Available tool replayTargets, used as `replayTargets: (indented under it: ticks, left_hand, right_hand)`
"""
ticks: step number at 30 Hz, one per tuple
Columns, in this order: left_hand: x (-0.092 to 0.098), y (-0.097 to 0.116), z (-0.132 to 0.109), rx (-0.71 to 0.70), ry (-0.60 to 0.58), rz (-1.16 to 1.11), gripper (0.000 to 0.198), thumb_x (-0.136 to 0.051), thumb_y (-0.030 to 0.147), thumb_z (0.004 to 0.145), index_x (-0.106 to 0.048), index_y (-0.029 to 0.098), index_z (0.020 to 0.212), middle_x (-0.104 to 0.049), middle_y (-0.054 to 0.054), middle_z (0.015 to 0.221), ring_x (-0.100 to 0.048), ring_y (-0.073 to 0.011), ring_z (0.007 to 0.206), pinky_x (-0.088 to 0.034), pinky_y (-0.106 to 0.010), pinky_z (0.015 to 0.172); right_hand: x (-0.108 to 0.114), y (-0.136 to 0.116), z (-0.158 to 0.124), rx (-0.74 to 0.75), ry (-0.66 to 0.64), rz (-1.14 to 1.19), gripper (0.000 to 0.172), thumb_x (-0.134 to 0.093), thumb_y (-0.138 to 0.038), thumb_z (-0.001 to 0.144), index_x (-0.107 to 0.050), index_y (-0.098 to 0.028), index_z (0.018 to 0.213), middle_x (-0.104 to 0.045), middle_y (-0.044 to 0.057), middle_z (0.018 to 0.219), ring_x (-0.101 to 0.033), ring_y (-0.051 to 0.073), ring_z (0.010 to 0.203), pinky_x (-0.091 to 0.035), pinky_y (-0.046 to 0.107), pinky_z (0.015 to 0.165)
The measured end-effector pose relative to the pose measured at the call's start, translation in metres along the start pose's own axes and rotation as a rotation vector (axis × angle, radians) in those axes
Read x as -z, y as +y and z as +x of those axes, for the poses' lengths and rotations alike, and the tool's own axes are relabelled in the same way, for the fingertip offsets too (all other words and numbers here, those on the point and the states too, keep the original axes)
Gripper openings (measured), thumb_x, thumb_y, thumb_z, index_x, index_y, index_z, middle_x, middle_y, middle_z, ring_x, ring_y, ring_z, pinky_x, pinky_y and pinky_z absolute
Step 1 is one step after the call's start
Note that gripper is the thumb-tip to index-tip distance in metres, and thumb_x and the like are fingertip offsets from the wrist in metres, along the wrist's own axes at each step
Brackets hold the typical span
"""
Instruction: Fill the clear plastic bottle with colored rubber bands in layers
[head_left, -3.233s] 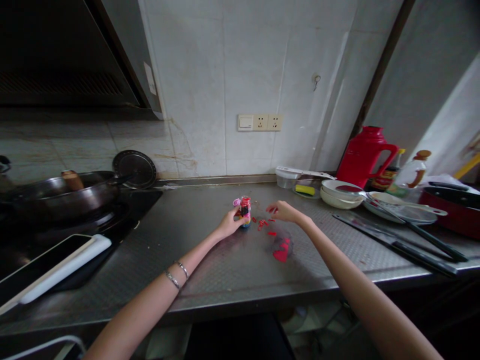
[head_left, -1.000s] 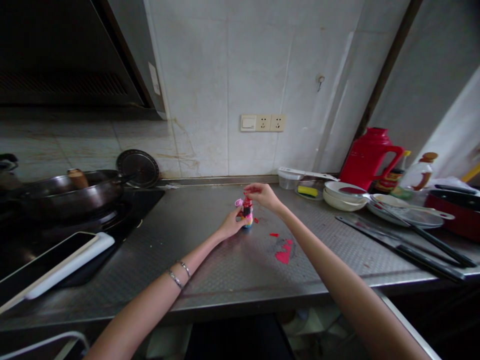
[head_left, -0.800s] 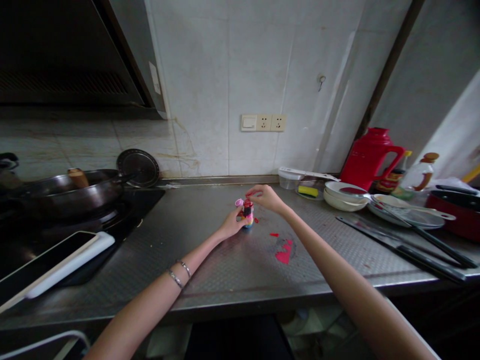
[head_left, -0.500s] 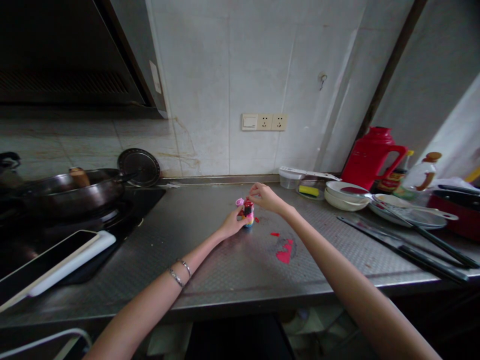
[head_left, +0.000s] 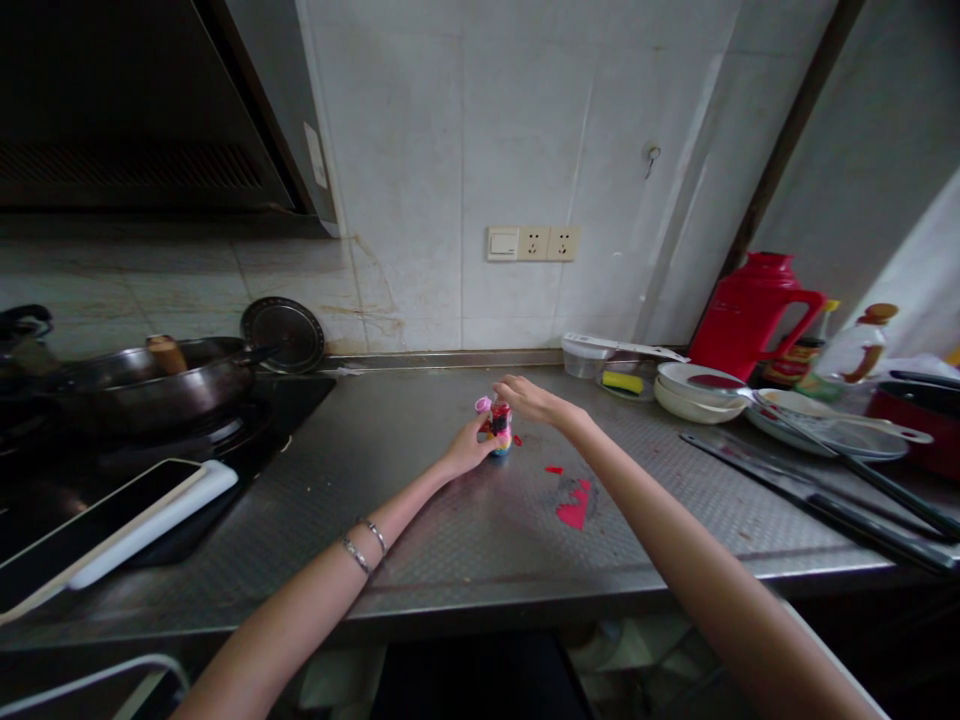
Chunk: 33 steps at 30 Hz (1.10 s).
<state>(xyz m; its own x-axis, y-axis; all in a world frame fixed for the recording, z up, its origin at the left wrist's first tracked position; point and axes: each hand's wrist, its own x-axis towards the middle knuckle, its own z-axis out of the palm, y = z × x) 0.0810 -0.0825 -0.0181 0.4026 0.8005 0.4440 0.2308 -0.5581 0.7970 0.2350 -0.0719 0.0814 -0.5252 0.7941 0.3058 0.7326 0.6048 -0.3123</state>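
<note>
A small clear bottle (head_left: 500, 432) stands upright on the steel counter, with bands of blue, yellow, pink and dark red inside it. The fingers of my left hand (head_left: 471, 447) are wrapped round its left side. Just over the mouth is my right hand (head_left: 525, 398), its fingers bent together; whatever they pinch is hidden. A pink ring-like piece (head_left: 482, 405) shows beside the bottle's top, near my left thumb. Small red scraps lie close by, one a thin strip (head_left: 553, 470). A larger pinkish-red cut piece (head_left: 574, 510) lies flat, nearer the counter's front.
A pan (head_left: 161, 385) rests on the stove at left, with a phone on a white holder (head_left: 154, 525) in front. Along the right are a yellow sponge (head_left: 622, 383), white bowls (head_left: 697, 400), a red thermos jug (head_left: 754, 315), a glass bottle (head_left: 847, 355) and long black utensils (head_left: 780, 480).
My right hand has lowered slightly and flattened over the bottle's mouth. The left hand keeps its hold on the bottle. The whole view has shifted a little.
</note>
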Motion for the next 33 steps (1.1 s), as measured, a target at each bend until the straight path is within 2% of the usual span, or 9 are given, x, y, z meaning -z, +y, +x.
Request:
replayTargets:
  ticks: [7, 11, 14, 16, 19, 22, 26, 33]
  left_hand:
    - [-0.001, -0.001, 0.001, -0.006, -0.006, -0.026, 0.042, -0.058, 0.027, 0.075, -0.05, 0.016, 0.115, -0.061, -0.008, 0.105, -0.058, -0.0185, 0.089, -0.044, -0.033, 0.083]
    - [-0.001, -0.001, 0.001, 0.013, -0.008, -0.046, 0.042, -0.059, 0.029, 0.074, -0.051, 0.016, 0.113, -0.061, -0.008, 0.105, -0.058, -0.0184, 0.089, -0.045, -0.033, 0.082]
    - [-0.001, -0.001, 0.001, 0.011, -0.01, -0.04, 0.041, -0.059, 0.029, 0.074, -0.051, 0.016, 0.113, -0.061, -0.008, 0.105, -0.058, -0.0179, 0.089, -0.045, -0.033, 0.082]
    - [0.0, 0.0, 0.001, 0.0, -0.008, -0.028, 0.041, -0.06, 0.029, 0.074, -0.052, 0.016, 0.112, -0.061, -0.008, 0.104, -0.058, -0.0178, 0.089, -0.044, -0.032, 0.083]
    - [0.0, 0.0, 0.001, -0.028, -0.012, -0.021, 0.043, -0.06, 0.029, 0.074, -0.052, 0.014, 0.112, -0.061, -0.008, 0.103, -0.058, -0.0181, 0.09, -0.043, -0.033, 0.085]
    - [0.001, 0.0, 0.001, -0.037, -0.009, -0.005, 0.043, -0.06, 0.03, 0.074, -0.051, 0.014, 0.112, -0.061, -0.008, 0.104, -0.057, -0.0188, 0.091, -0.042, -0.034, 0.087]
    - [0.0, 0.0, 0.001, -0.038, -0.007, 0.012, 0.043, -0.06, 0.031, 0.073, -0.052, 0.014, 0.112, -0.061, -0.008, 0.104, -0.057, -0.0195, 0.091, -0.042, -0.035, 0.088]
    - [0.0, 0.003, 0.0, -0.014, -0.013, 0.003, 0.043, -0.06, 0.032, 0.074, -0.052, 0.014, 0.112, -0.062, -0.009, 0.104, -0.058, -0.0192, 0.09, -0.042, -0.036, 0.088]
  right_hand:
    - [0.004, -0.003, -0.008, -0.078, 0.166, 0.168, 0.031, -0.034, -0.026, 0.084, -0.06, -0.01, 0.08, -0.062, 0.007, 0.081, -0.054, 0.013, 0.07, -0.039, 0.022, 0.065]
    - [0.007, -0.003, -0.012, -0.007, 0.254, 0.269, 0.038, -0.034, -0.031, 0.085, -0.065, -0.011, 0.075, -0.064, 0.007, 0.084, -0.056, 0.013, 0.075, -0.041, 0.023, 0.071]
    - [0.007, 0.008, -0.012, 0.014, 0.325, 0.366, 0.039, -0.034, -0.034, 0.085, -0.067, -0.014, 0.078, -0.064, 0.007, 0.091, -0.057, 0.014, 0.082, -0.043, 0.023, 0.07]
    - [0.001, 0.023, -0.013, -0.071, 0.344, 0.397, 0.033, -0.04, -0.032, 0.081, -0.067, -0.014, 0.084, -0.065, 0.007, 0.089, -0.058, 0.015, 0.079, -0.045, 0.022, 0.064]
    - [-0.016, 0.045, -0.019, -0.247, 0.248, 0.296, 0.024, -0.051, -0.021, 0.071, -0.067, -0.012, 0.086, -0.067, 0.005, 0.078, -0.059, 0.015, 0.069, -0.045, 0.022, 0.061]
    - [-0.037, 0.057, -0.027, -0.266, 0.079, 0.149, 0.026, -0.054, -0.014, 0.064, -0.068, -0.012, 0.086, -0.067, 0.005, 0.076, -0.06, 0.015, 0.069, -0.044, 0.021, 0.063]
    - [-0.054, 0.053, -0.033, -0.282, -0.031, 0.086, 0.034, -0.057, -0.016, 0.061, -0.065, -0.012, 0.094, -0.067, 0.004, 0.076, -0.059, 0.014, 0.067, -0.042, 0.02, 0.059]
    - [-0.056, 0.044, -0.033, -0.259, -0.08, 0.115, 0.034, -0.051, -0.01, 0.061, -0.065, -0.013, 0.092, -0.063, 0.001, 0.065, -0.055, 0.011, 0.059, -0.039, 0.018, 0.055]
